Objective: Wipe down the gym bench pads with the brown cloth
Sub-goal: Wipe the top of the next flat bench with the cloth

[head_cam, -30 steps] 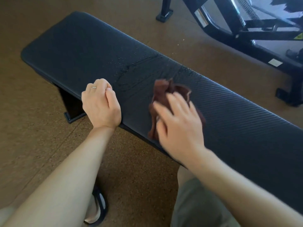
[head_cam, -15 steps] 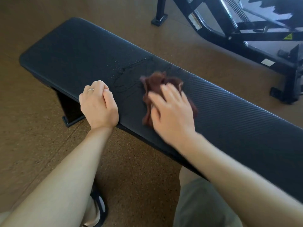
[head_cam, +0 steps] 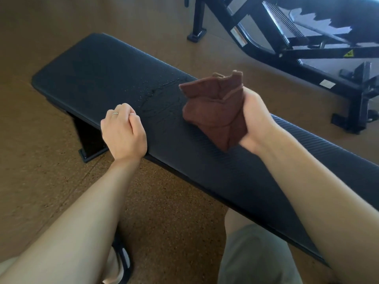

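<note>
The black bench pad (head_cam: 205, 152) runs as one long strip from the far left end down to the near right, and any wiping stroke should follow that line. A wet patch of droplets and streaks (head_cam: 158, 99) lies mid-pad, between the two hands. The brown cloth (head_cam: 213, 107) is bunched and lifted off the pad, gripped from its right side by the right hand (head_cam: 256, 117), so the wet patch lies just left of it. The left hand (head_cam: 123, 132), loosely curled and holding nothing, rests on the near pad edge.
</note>
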The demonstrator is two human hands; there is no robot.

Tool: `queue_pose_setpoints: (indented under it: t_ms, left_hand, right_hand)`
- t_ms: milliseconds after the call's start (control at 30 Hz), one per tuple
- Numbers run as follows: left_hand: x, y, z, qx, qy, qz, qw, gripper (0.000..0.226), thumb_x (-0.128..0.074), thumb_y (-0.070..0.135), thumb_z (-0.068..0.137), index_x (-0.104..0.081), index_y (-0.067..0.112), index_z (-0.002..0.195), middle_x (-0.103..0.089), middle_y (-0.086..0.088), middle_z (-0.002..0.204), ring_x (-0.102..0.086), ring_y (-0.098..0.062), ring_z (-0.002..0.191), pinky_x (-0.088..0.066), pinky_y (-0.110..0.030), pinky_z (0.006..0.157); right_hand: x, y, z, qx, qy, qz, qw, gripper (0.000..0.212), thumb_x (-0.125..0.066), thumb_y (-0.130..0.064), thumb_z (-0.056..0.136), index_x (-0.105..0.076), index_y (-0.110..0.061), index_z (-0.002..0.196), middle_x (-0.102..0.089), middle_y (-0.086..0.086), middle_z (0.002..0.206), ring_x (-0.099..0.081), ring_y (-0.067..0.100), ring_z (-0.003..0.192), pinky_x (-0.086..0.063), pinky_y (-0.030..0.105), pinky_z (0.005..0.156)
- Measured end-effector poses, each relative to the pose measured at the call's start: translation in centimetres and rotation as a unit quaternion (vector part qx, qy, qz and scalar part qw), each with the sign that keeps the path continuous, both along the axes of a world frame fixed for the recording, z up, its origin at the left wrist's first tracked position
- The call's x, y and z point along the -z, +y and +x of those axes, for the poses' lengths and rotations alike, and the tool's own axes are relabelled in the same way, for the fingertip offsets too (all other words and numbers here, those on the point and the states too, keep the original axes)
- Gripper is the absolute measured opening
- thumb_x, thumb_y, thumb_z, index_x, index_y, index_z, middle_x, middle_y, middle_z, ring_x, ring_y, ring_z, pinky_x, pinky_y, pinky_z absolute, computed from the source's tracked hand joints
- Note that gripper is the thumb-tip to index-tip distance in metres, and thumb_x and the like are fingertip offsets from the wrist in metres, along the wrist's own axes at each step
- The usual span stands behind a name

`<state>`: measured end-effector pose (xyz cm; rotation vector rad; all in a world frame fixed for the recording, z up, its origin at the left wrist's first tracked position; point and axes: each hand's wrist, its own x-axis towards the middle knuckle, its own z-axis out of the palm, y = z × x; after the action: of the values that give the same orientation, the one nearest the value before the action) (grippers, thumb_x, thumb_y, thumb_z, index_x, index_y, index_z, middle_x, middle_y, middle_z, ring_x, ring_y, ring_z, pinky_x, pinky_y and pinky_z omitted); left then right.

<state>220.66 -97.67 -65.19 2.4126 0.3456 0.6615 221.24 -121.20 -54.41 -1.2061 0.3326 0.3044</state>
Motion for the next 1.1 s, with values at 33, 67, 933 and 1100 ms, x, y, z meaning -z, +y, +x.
queue_pose_setpoints:
  t_ms: [33, 67, 933, 1100]
  left_hand:
    - [0.0, 0.0, 0.0, 0.001, -0.001, 0.001, 1.0, 0.02, -0.029, 0.017, 0.085, -0.045, 0.009, 0.075, -0.053, -0.003, 0.076, -0.045, -0.027, 0.076, -0.039, -0.044, 0.075]
    - [0.0, 0.0, 0.0, 0.002, -0.003, 0.001, 1.0, 0.02, -0.03, 0.017, 0.085, -0.045, 0.009, 0.075, -0.053, -0.002, 0.076, -0.045, -0.026, 0.076, -0.039, -0.044, 0.075]
    - [0.3, 0.1, 0.3, -0.008, 0.003, 0.01, 1.0, 0.018, -0.03, 0.017, 0.086, -0.043, 0.01, 0.075, -0.052, -0.003, 0.076, -0.044, -0.026, 0.075, -0.036, -0.042, 0.077]
    - [0.6, 0.2, 0.3, -0.008, -0.009, 0.01, 1.0, 0.015, -0.032, 0.016, 0.085, -0.041, 0.012, 0.074, -0.05, -0.001, 0.076, -0.041, -0.024, 0.075, -0.034, -0.04, 0.075]
  right_hand:
    - [0.5, -0.8, 0.4, -0.008, -0.004, -0.116, 0.993, 0.042, -0.049, -0.031, 0.105, -0.067, -0.006, 0.134, -0.07, 0.013, 0.13, -0.068, 0.028, 0.116, -0.053, 0.044, 0.108]
    - [1.2, -1.8, 0.6, -0.01, -0.014, -0.253, 0.967, 0.044, -0.053, -0.035, 0.102, -0.063, -0.013, 0.14, -0.07, 0.005, 0.13, -0.066, 0.022, 0.119, -0.052, 0.041, 0.108]
    - [5.5, -0.4, -0.9, -0.149, -0.224, -0.731, 0.628, 0.059, -0.032, -0.064, 0.104, -0.035, -0.041, 0.158, -0.031, 0.011, 0.168, -0.029, 0.035, 0.153, -0.021, 0.054, 0.125]
    - [7.7, 2.7, 1.1, -0.136, -0.223, -0.76, 0.595, 0.053, -0.038, -0.062, 0.1, -0.059, -0.036, 0.141, -0.05, 0.01, 0.155, -0.044, 0.036, 0.141, -0.03, 0.053, 0.12]
